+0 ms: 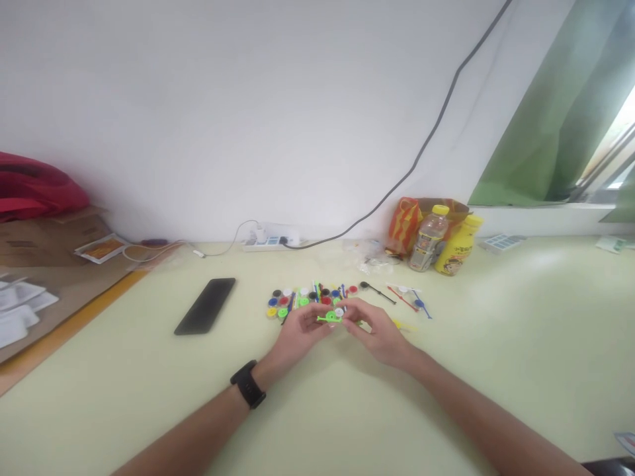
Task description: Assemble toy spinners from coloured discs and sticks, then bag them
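Note:
Between my two hands is a small green plastic arrow spinner with a round hub, raised just above the table. My left hand is closed, its fingers curled around the spinner's left side. My right hand pinches at its right end. A white round disc shows close to the right fingertips; whether it is held or lies behind cannot be told. Beyond my hands lie rows of coloured round discs and several thin plastic arrows, partly hidden by my fingers. A black arrow spinner and a red arrow lie to the right.
A black phone lies left on the pale table. At the back are a power strip, a clear bottle, a yellow bottle and a red-yellow bag. A cardboard box stands far left.

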A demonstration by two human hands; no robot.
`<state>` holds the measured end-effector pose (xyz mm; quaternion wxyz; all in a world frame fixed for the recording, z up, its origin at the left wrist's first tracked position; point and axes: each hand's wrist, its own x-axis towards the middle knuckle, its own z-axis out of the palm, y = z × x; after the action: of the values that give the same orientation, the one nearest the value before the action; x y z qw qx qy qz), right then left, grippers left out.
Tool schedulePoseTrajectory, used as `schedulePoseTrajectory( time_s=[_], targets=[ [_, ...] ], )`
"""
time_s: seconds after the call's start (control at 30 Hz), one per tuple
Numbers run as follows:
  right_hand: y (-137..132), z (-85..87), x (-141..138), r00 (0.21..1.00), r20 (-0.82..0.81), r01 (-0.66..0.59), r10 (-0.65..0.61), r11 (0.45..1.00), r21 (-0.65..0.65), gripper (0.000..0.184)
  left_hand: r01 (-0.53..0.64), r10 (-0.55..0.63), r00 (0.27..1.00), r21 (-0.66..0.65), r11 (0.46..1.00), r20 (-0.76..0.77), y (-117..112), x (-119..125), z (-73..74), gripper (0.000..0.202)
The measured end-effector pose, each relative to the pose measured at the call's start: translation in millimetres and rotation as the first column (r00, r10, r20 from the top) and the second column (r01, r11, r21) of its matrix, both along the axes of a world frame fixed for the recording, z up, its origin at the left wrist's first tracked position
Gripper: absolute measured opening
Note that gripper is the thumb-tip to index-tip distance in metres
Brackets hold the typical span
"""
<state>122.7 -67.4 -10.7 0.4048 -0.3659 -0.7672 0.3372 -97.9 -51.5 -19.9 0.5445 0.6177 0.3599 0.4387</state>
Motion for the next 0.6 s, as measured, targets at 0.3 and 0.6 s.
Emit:
schedulePoseTrajectory(
  time_s=[0.3, 0.6],
  targets=[
    [-1.7, -0.7, -3.1, 1.000, -0.031, 0.000, 0.000, 1.000, 0.015, 0.014, 0.008, 0.002, 0.995, 0.104, 0.995, -0.102, -6.2, 2.0, 1.0, 0.031],
    [-0.8, 0.8, -2.6, 1.000, -0.008, -0.024, 0.024, 1.000, 0.006, 0.009, -0.003, 0.039, 0.984, 0.201, 0.980, -0.175, -9.7, 2.7, 4.8, 0.023]
  ],
)
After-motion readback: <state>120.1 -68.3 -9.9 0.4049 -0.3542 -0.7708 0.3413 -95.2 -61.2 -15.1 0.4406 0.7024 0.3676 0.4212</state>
